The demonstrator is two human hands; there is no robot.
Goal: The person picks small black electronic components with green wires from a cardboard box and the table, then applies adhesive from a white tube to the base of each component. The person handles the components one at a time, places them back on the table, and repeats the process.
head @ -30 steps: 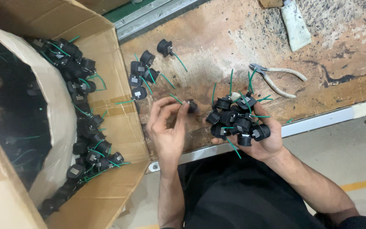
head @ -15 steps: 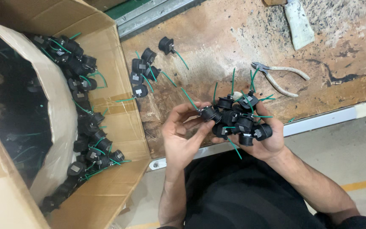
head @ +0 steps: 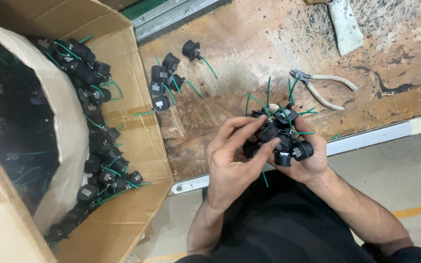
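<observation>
My right hand (head: pixel 311 160) cradles a bunch of small black round parts with green wires (head: pixel 283 131), palm up, at the front edge of the worn wooden workbench (head: pixel 249 58). My left hand (head: pixel 232 158) has its fingers curled against the left side of that bunch, pinching one black part (head: pixel 267 132) there. Several more of the same black parts (head: pixel 164 80) lie loose on the bench to the upper left of my hands.
A large open cardboard box (head: pixel 137 131) at the left holds many black wired parts (head: pixel 98 141) along its inner flap. A pair of pliers with pale handles (head: pixel 322 87) lies on the bench to the right. A white cloth scrap (head: pixel 344 24) lies at the top right.
My left hand brought one black part from the bench over to the bunch in my right hand and now presses against it. Both hands have drawn close together.
</observation>
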